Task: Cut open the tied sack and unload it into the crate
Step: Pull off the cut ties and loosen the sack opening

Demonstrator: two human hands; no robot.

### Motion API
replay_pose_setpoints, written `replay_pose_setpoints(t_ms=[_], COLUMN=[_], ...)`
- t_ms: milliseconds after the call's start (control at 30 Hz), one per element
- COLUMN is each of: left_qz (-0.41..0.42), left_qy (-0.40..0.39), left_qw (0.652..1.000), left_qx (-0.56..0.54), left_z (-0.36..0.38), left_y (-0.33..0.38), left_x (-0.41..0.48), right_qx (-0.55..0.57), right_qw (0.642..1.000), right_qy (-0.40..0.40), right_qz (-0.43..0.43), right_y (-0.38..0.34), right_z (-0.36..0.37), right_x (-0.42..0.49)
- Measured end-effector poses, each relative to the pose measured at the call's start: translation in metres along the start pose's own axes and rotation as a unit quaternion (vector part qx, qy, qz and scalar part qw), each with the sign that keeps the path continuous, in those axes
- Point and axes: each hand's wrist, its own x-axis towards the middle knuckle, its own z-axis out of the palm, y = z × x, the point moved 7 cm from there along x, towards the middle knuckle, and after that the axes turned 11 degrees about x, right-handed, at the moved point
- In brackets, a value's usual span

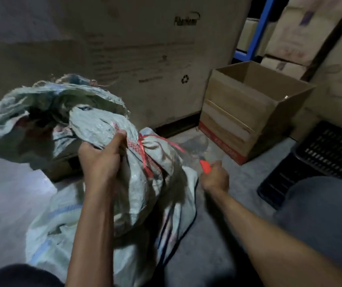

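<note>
Left hand [101, 160] grips the sack [95, 199] neck in a fist just beside the red tie [145, 156]; right hand [215, 176], closed on an orange cutter [205, 167], sits right of the tie. Keep the neck taut and slice away from the fingers. Crate [319, 160] waits at right.

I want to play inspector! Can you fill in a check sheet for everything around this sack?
Surface: grey concrete floor, dusty.
Job's things: tied sack, red string uncut at its neck; black crate to the right.
Clutter: open sack behind; open cardboard box.
Grippers: left hand grips the sack neck; right hand holds an orange cutter, apart from the string.
Cables: nothing seen.
Surroundings: big carton, blue rack with boxes.
</note>
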Motion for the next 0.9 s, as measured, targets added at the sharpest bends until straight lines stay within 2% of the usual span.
replay_pose_setpoints(t_ms=[100, 200, 300, 433, 500, 567, 667, 733, 767, 833, 900], left_qz=[0.024, 0.020, -0.023, -0.019, -0.016, -0.009, 0.007, 0.025, 0.040, 0.079, 0.113], left_qy=[-0.013, -0.016, -0.025, -0.033, -0.030, -0.018, -0.003, -0.010, -0.018, -0.036, -0.063], left_qw=[0.999, 0.999, 0.999, 0.999, 0.999, 0.999, 0.999, 0.999, 0.999, 0.996, 0.991], left_qx=[0.022, 0.024, 0.009, -0.004, -0.014, -0.032, -0.045, -0.034, -0.023, 0.003, 0.039], left_z=[0.002, 0.003, 0.002, -0.005, -0.008, -0.010, -0.015, -0.019, -0.022, -0.028, -0.028], left_y=[-0.001, -0.010, -0.019, -0.014, -0.010, -0.002, 0.013, 0.024, 0.030, 0.040, 0.050], left_x=[-0.004, 0.000, 0.005, 0.006, 0.006, 0.005, 0.001, 0.000, 0.001, 0.002, 0.001], right_qx=[-0.094, -0.130, -0.162, -0.205, -0.164, -0.065, 0.091, 0.196, 0.263, 0.383, 0.376], right_qw=[0.991, 0.981, 0.973, 0.965, 0.974, 0.991, 0.995, 0.974, 0.955, 0.893, 0.846], right_qy=[0.010, -0.044, -0.100, -0.102, -0.060, -0.017, 0.049, 0.051, 0.013, -0.147, -0.308], right_qz=[0.092, 0.136, 0.133, 0.125, 0.141, 0.112, -0.006, -0.099, -0.140, -0.188, -0.218], right_y=[0.080, 0.115, 0.123, 0.127, 0.103, 0.055, -0.038, -0.102, -0.134, -0.197, -0.248], right_z=[0.016, 0.043, 0.061, 0.064, 0.058, 0.050, 0.022, -0.004, -0.014, -0.028, -0.031], right_x=[-0.030, -0.049, -0.058, -0.063, -0.051, -0.034, -0.015, -0.013, -0.015, -0.033, -0.060])
